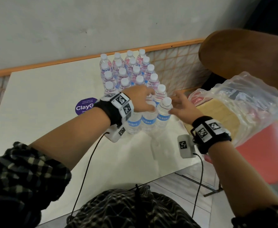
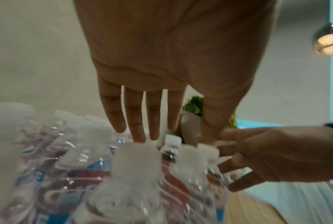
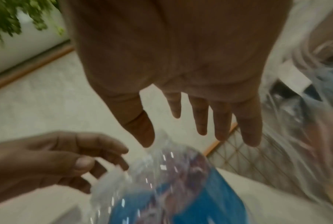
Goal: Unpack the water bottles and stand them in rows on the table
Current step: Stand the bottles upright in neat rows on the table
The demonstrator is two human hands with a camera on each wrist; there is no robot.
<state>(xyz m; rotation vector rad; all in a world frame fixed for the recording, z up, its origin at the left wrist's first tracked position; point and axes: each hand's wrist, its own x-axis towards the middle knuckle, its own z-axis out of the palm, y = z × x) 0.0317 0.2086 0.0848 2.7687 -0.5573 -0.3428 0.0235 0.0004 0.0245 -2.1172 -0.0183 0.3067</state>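
Observation:
Several clear water bottles (image 1: pixel 128 71) with white caps and blue labels stand in rows on the white table (image 1: pixel 44 112), towards its far right. A nearer row of bottles (image 1: pixel 149 120) stands in front of them. My left hand (image 1: pixel 141 99) hovers over the caps of this near row, its fingers (image 2: pixel 137 121) straight and spread just above a cap (image 2: pixel 137 154). My right hand (image 1: pixel 181 107) is beside the rightmost near bottle (image 1: pixel 164 111), fingers (image 3: pixel 202 118) straight, holding nothing. That bottle (image 3: pixel 171 189) shows blurred under it.
A crumpled clear plastic wrap (image 1: pixel 243 102) lies over a flat cardboard sheet (image 1: pixel 217 112) on a red seat (image 1: pixel 263 153) right of the table. A brown chair back (image 1: pixel 250 53) stands behind. A purple sticker (image 1: pixel 84 106) is on the table. An orange rail (image 1: pixel 52 65) borders the wall.

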